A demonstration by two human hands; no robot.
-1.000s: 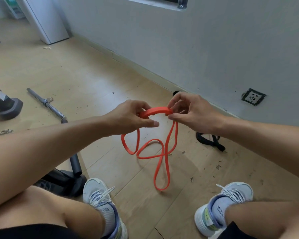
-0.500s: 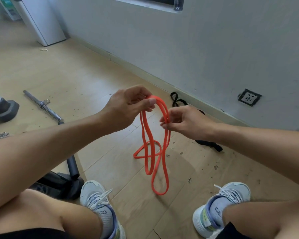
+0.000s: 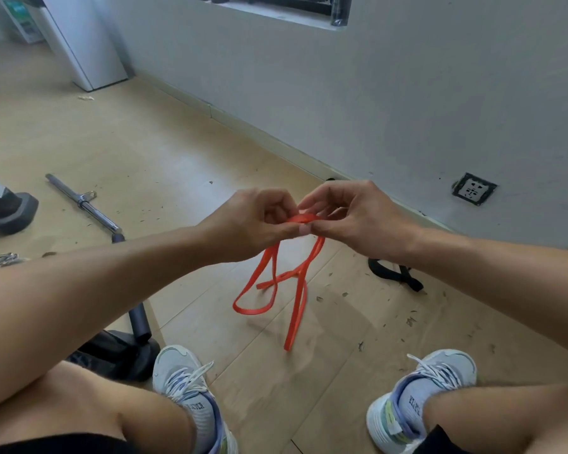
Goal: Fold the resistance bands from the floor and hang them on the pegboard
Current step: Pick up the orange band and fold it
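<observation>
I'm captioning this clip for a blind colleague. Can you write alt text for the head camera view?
Two bare hands, left hand and right hand, pinch the gathered top of an orange resistance band, whose loops dangle above a wooden floor. A black band lies near the grey wall; a metal bar lies to the left.
</observation>
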